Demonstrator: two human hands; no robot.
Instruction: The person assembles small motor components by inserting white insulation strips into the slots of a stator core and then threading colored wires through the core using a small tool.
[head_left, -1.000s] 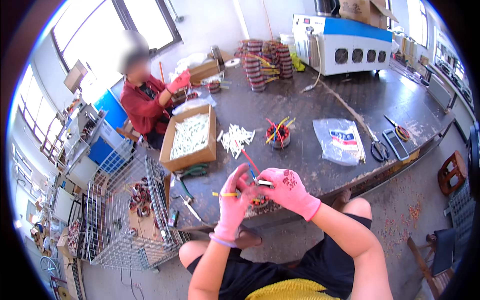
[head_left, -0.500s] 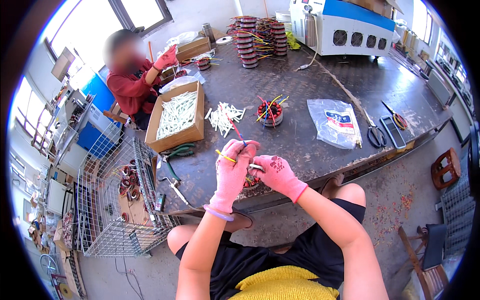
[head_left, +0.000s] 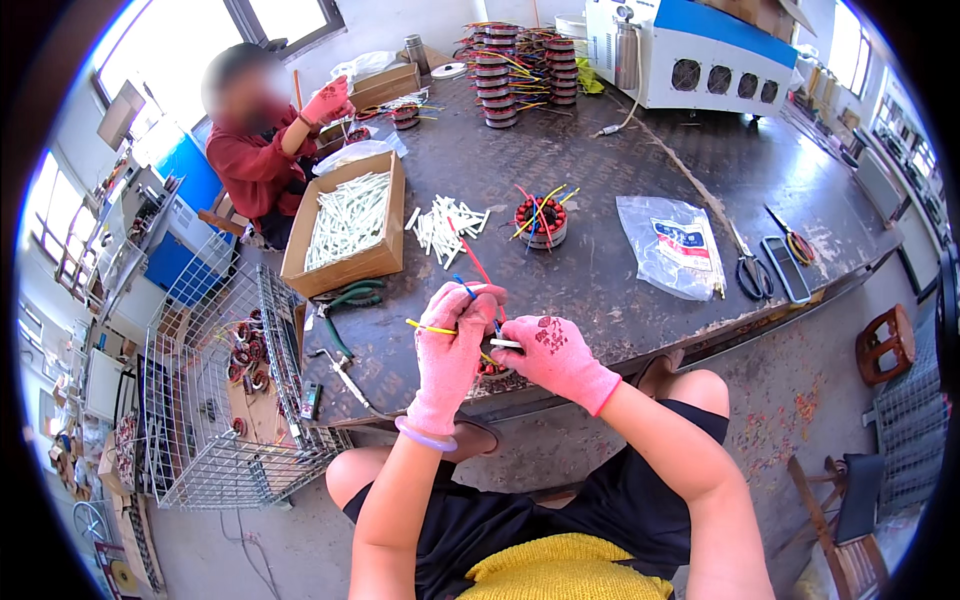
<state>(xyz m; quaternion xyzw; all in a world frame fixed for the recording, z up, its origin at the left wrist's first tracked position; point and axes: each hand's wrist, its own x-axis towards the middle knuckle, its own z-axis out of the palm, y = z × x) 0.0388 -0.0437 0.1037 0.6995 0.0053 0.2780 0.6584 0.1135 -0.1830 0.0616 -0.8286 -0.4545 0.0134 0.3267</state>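
Our left fingers (head_left: 484, 294) curl round wires (head_left: 470, 252); our right fingers (head_left: 519, 331) pinch a white tube (head_left: 505, 344) — slackening could drop it beneath them.

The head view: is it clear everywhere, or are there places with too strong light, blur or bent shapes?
In the head view, the upper-left window is washed out white; the co-worker's head is blurred; the plastic bag catches some glare; the front edge of the table bows, by the fisheye bending.

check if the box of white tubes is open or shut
Open: the cardboard box has no lid over the white tubes heaped inside.
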